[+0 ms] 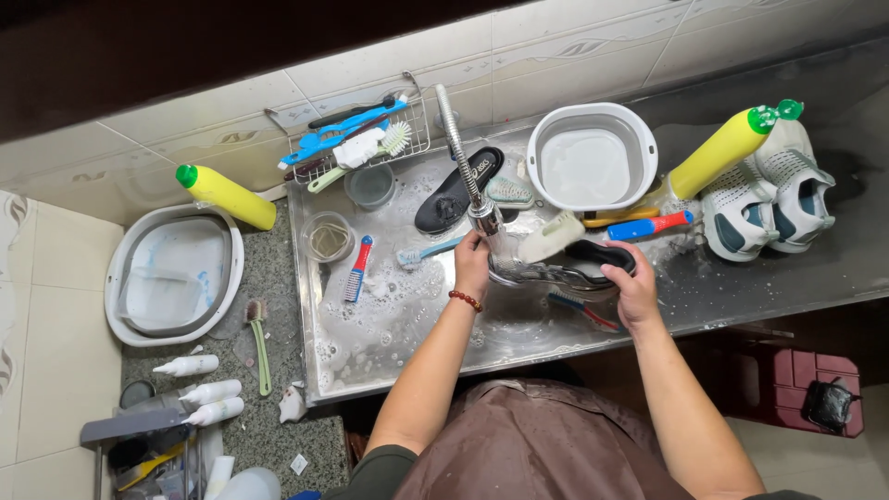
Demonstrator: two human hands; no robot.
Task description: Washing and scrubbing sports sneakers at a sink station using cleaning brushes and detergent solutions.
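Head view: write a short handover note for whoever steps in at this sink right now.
Left hand: gripping the flexible metal faucet head, aimed down at the shoe.
Right hand: holding the black slip-on shoe by its heel in the soapy steel sink.
Nearby: black insole behind the faucet, blue-and-red brush to the left, white sneakers on the right counter.
Done: suds cover the sink floor.
Left: shoe is under the faucet head; whether its rinse is finished cannot be told.

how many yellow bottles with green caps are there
2. One yellow bottle lies on the counter left of the sink, above the grey tub. The other yellow bottle leans by the white sneakers at right. None seems hidden.
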